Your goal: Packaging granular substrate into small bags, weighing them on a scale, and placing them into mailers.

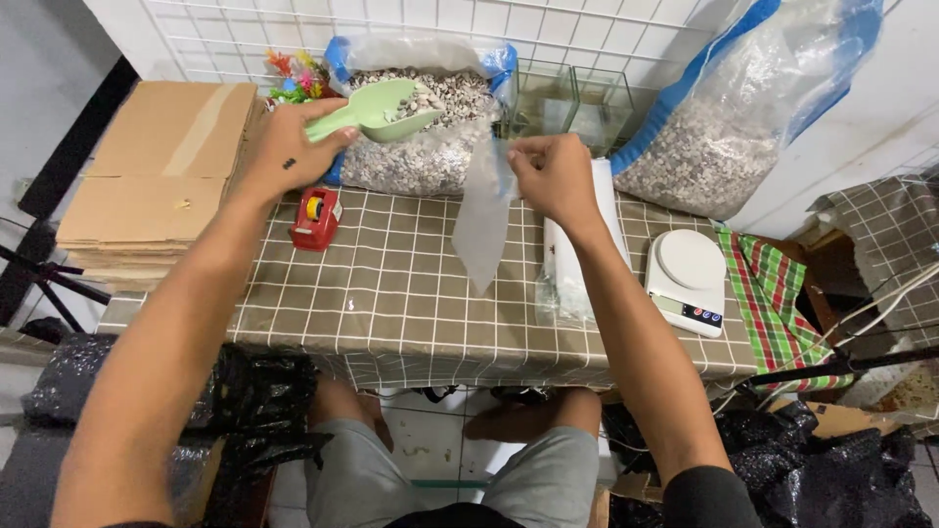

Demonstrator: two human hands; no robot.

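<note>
L hand (286, 149) grips the handle of a green scoop (377, 110), fingers wrapped round it; scoop holds a bit of gravel and hovers over the open gravel bag (421, 127) just past the hand. R hand (556, 176) pinches the top edge of a small clear plastic bag (482, 220) w/ thumb and fingertips; bag hangs down limp, btwn the two hands, bottom end over the bench (391, 303). Scoop tip is near the small bag's mouth, not touching as far as I can tell. Below L hand: red tape dispenser (315, 218) on the bench. Left of L hand: stack of flat cardboard (156, 176). Right of R hand, beside the forearm: white digital scale (688, 279). Under R wrist: a white pack of bags (572, 254). Beyond R hand: small glass tanks (572, 103) and a second, bigger gravel bag (724, 127), leaning on the wall.
</note>
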